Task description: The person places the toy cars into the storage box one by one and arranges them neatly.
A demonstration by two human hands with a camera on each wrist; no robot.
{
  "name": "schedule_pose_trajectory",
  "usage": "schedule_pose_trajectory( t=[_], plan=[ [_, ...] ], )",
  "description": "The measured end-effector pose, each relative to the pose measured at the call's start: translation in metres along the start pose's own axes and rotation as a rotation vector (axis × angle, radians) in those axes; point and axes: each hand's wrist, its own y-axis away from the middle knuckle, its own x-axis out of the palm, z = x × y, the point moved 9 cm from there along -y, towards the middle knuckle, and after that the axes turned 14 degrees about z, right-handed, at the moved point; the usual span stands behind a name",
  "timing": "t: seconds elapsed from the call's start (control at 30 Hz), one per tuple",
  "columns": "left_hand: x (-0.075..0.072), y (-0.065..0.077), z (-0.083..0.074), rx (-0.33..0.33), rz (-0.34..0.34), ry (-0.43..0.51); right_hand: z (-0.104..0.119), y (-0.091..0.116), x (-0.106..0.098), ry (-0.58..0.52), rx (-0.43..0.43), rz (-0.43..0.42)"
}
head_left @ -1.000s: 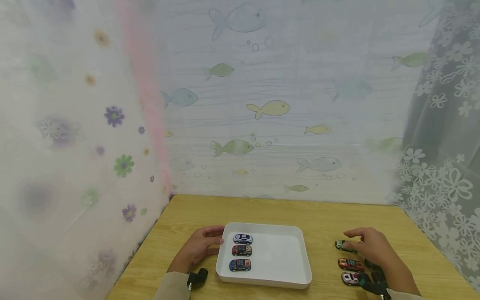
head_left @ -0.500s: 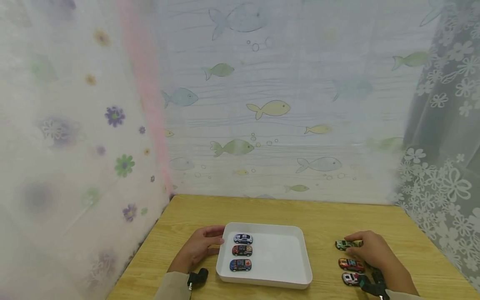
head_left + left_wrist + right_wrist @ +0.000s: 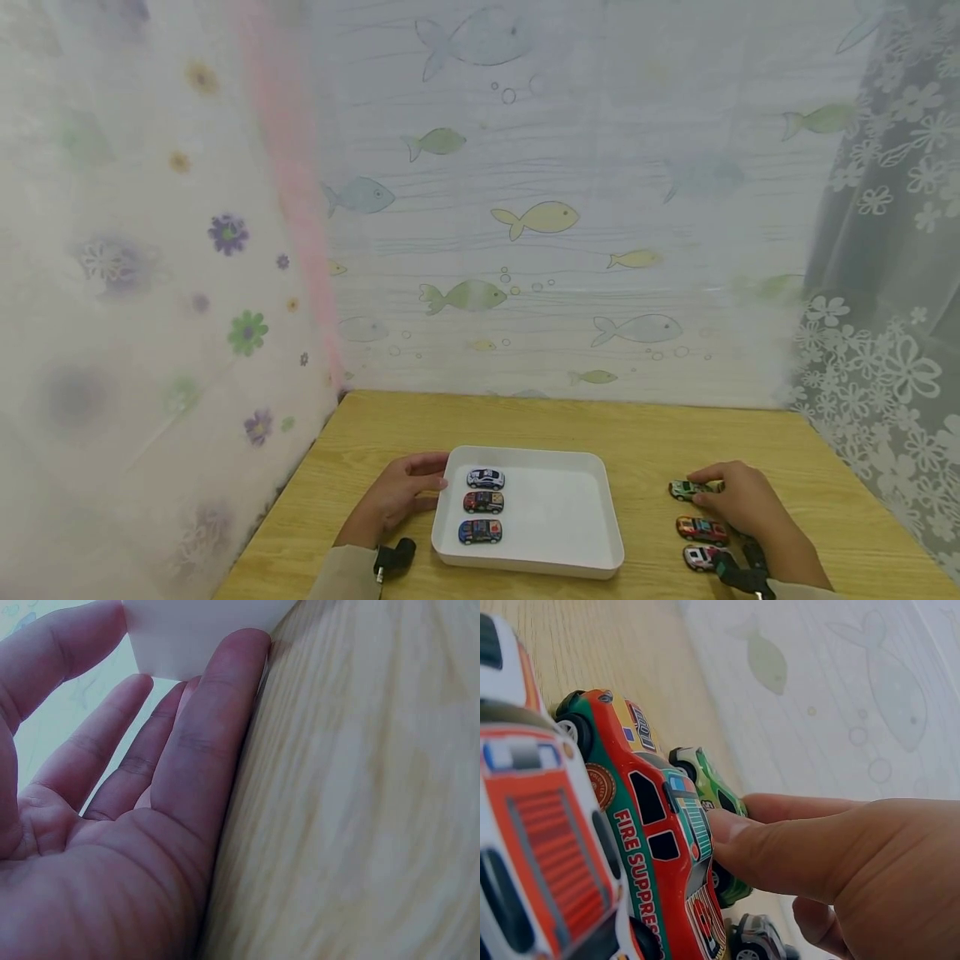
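Observation:
My left hand (image 3: 397, 492) rests against the left side of a white tray (image 3: 558, 510), its fairly straight fingers touching the wall near a corner in the left wrist view. Three toy cars stand in a column at the tray's left: a white one (image 3: 486, 478), a red one (image 3: 483, 502) and a blue one (image 3: 480, 531). On the table at right, my right hand (image 3: 750, 502) pinches a green toy car (image 3: 726, 796) between thumb and forefinger, partly hiding it. Closer to me are a red toy car (image 3: 649, 832) lettered "FIRE SUPPRE…" and a white-and-red one (image 3: 547, 832).
A silver toy car (image 3: 756, 939) shows below the green one in the right wrist view. Wooden tabletop (image 3: 570, 421) lies behind and around the tray. Fish-patterned sheeting (image 3: 540, 350) bounds the far edge, with a flowered sheet (image 3: 172, 375) at the left.
My right hand has lowered slightly and its thumb and forefinger have closed on the green toy car, which stays in place. The left hand and tray have not moved.

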Motion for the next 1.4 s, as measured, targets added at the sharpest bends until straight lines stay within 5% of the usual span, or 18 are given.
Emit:
schedule_pose_trajectory(
  t=[0.67, 1.4],
  plan=[
    [-0.001, 0.003, 0.000, -0.002, 0.009, 0.021, 0.014, 0.000, -0.004, 0.003, -0.045, -0.046],
    [0.000, -0.001, 0.000, 0.004, 0.014, 0.022, 0.082, -0.014, -0.003, -0.034, -0.135, -0.050]
  ],
)
